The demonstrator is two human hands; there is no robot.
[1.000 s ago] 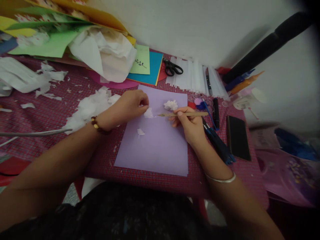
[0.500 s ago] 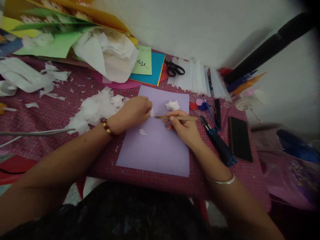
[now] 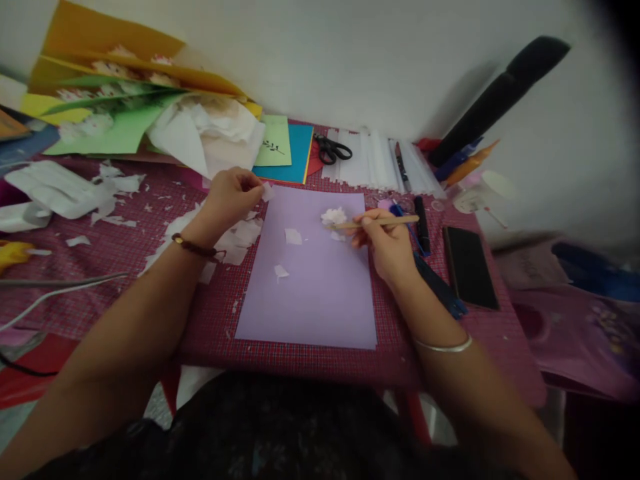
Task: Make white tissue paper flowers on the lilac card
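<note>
A lilac sheet of paper (image 3: 315, 293) lies on the table in front of me. At its upper left corner, my left hand (image 3: 231, 201) pinches a small white tissue paper square (image 3: 269, 192) between thumb and fingertips. My right hand (image 3: 386, 241) grips a thin wooden stick (image 3: 387, 221) like a pen. The stick's tip is by a white ruffled paper cluster (image 3: 333, 216) on the upper right of the sheet; whether they touch I cannot tell. Two loose paper scraps, an upper scrap (image 3: 293, 236) and a lower scrap (image 3: 281, 272), rest on the sheet.
White tissue pieces (image 3: 239, 241) are heaped under and beside my left wrist. Black scissors (image 3: 332, 149), a marker (image 3: 422, 223), a blue cutter (image 3: 440, 287) and a phone (image 3: 470, 267) lie to the back and right. Folded coloured cards (image 3: 120, 127) stand at the back left.
My left hand has moved left from the sheet's middle to its upper left corner, with a tissue square now in its fingers. The stick's tip has shifted right to the white cluster.
</note>
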